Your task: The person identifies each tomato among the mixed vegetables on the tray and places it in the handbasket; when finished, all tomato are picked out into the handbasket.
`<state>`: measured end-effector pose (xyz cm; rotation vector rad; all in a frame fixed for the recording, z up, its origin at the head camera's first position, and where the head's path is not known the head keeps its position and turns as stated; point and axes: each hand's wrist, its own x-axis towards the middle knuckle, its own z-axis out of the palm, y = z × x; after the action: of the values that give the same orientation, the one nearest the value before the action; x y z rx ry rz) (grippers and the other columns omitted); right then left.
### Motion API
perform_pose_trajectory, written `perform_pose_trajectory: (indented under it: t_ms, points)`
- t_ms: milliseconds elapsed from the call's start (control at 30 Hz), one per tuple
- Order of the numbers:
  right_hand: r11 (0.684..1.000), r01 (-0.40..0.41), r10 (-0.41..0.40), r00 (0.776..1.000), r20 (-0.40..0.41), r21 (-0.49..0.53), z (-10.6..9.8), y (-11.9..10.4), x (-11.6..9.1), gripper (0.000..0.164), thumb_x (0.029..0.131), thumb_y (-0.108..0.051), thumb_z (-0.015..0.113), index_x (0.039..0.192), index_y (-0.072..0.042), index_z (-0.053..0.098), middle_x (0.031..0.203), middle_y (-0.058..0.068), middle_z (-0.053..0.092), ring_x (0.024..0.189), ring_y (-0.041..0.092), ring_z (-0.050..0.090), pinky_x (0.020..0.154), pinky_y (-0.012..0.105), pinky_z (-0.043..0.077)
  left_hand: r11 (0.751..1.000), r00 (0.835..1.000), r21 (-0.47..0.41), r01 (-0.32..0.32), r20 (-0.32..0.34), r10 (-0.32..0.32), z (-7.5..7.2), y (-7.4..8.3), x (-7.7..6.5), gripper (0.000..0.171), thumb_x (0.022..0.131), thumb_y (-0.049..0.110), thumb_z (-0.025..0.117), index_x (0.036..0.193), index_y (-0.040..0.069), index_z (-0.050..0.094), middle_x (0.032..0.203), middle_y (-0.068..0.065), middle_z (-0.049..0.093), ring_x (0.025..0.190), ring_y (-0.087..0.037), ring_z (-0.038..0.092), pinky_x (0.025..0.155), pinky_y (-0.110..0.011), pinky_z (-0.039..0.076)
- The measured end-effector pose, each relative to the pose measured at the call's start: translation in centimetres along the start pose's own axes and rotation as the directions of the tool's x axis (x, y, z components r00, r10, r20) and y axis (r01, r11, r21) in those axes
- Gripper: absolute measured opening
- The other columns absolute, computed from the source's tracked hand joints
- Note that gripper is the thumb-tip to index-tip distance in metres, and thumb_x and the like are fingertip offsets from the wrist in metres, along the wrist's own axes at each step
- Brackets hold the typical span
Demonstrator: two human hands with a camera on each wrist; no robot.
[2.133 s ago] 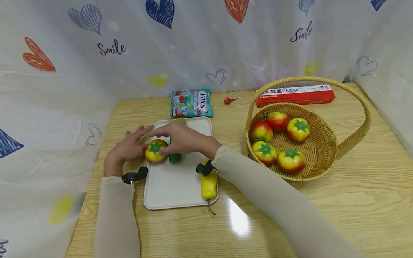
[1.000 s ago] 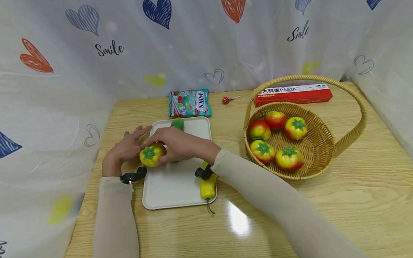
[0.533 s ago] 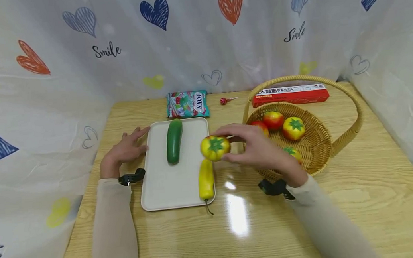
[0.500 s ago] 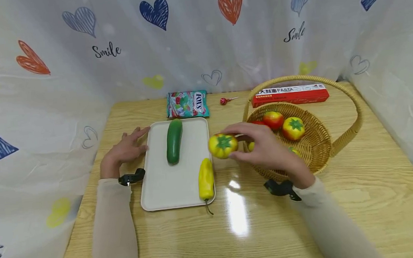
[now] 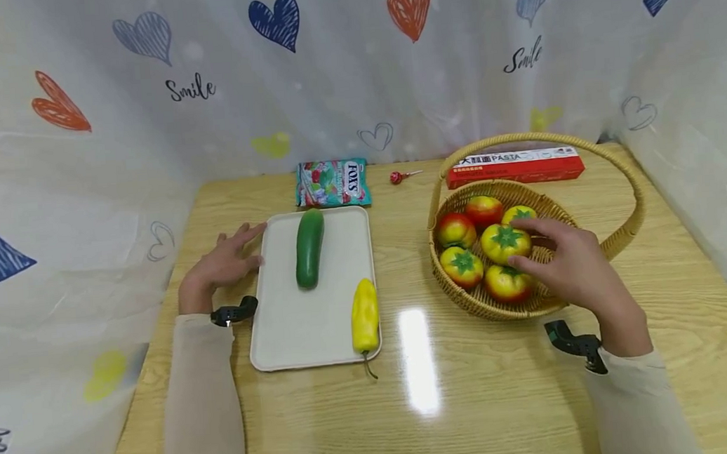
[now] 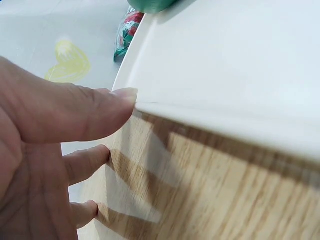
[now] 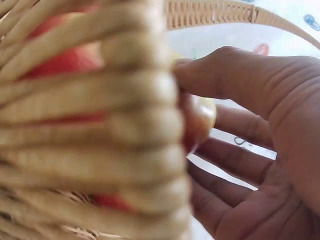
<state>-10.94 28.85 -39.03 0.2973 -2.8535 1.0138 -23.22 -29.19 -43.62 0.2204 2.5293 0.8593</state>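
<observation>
My right hand point(image 5: 571, 262) holds a yellow-and-red tomato point(image 5: 505, 242) with a green star-shaped top, thumb and fingers on its right side. It is inside the rim of the wicker basket point(image 5: 470, 305), over other tomatoes like it. In the right wrist view, the weave hides part of the held tomato point(image 7: 199, 120). My left hand point(image 5: 222, 263) lies at the left edge of the white tray point(image 5: 301, 333), fingers spread; its thumb point(image 6: 100, 112) is right at the tray rim. On the tray lie a green cucumber point(image 5: 310, 250) and a yellow pepper point(image 5: 365, 318), its stem overhanging the front edge.
The basket's tall handle point(image 5: 534, 136) arches over its opening. Behind it lies a red pasta box point(image 5: 518, 170). A candy bag point(image 5: 332, 183) and a lollipop point(image 5: 396, 177) lie along the back of the wooden table point(image 5: 477, 402), before a heart-printed curtain.
My right hand has lifted the tomato from the tray's left side and carried it rightward over the basket, uncovering the cucumber. My left hand has stayed by the tray.
</observation>
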Motion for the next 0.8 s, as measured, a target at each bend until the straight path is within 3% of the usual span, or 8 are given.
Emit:
perform_pose_trajectory:
  t_ms: [133, 167, 500, 800]
  points:
    - [0.998, -0.017, 0.019, 0.999, 0.03, -0.058, 0.0, 0.0, 0.1, 0.056, 0.096, -0.019, 0.087, 0.146, -0.004, 0.068, 0.139, 0.028, 0.072, 0.119, 0.05, 0.074, 0.095, 0.062, 0.061, 1.0, 1.0, -0.003, 0.013, -0.001, -0.013, -0.2, 0.1, -0.2, 0.073, 0.113, 0.023, 0.057, 0.177, 0.02, 0.022, 0.183, -0.024, -0.007, 0.159, -0.064, -0.024, 0.116, -0.093, -0.008]
    - [0.998, -0.017, 0.019, 0.999, 0.036, -0.057, 0.1, 0.0, 0.3, 0.055, 0.096, -0.019, 0.087, 0.145, -0.003, 0.068, 0.138, 0.029, 0.072, 0.118, 0.051, 0.074, 0.095, 0.067, 0.059, 1.0, 1.0, -0.006, 0.016, 0.002, -0.016, -0.2, 0.1, -0.2, 0.073, 0.113, 0.023, 0.057, 0.177, 0.02, 0.022, 0.183, -0.024, -0.008, 0.159, -0.064, -0.025, 0.116, -0.093, -0.008]
    - [0.983, -0.034, 0.049, 0.996, 0.08, -0.179, 1.4, 0.5, 0.5, 0.051, 0.096, -0.024, 0.086, 0.139, -0.002, 0.071, 0.122, 0.031, 0.077, 0.108, 0.049, 0.074, 0.093, 0.065, 0.055, 1.0, 1.0, 0.002, 0.014, 0.012, -0.014, -0.2, 0.2, 0.1, 0.074, 0.112, 0.024, 0.058, 0.177, 0.021, 0.022, 0.183, -0.025, -0.007, 0.159, -0.064, -0.025, 0.115, -0.094, -0.008]
    - [0.986, -0.033, 0.049, 0.994, 0.095, -0.166, 1.5, 0.5, 0.6, 0.048, 0.097, -0.023, 0.085, 0.138, -0.003, 0.071, 0.12, 0.028, 0.079, 0.108, 0.046, 0.075, 0.094, 0.064, 0.055, 1.0, 1.0, -0.004, 0.016, 0.011, -0.016, -0.3, 0.0, 0.2, 0.075, 0.112, 0.025, 0.059, 0.177, 0.019, 0.023, 0.183, -0.025, -0.008, 0.158, -0.065, -0.025, 0.115, -0.093, -0.009]
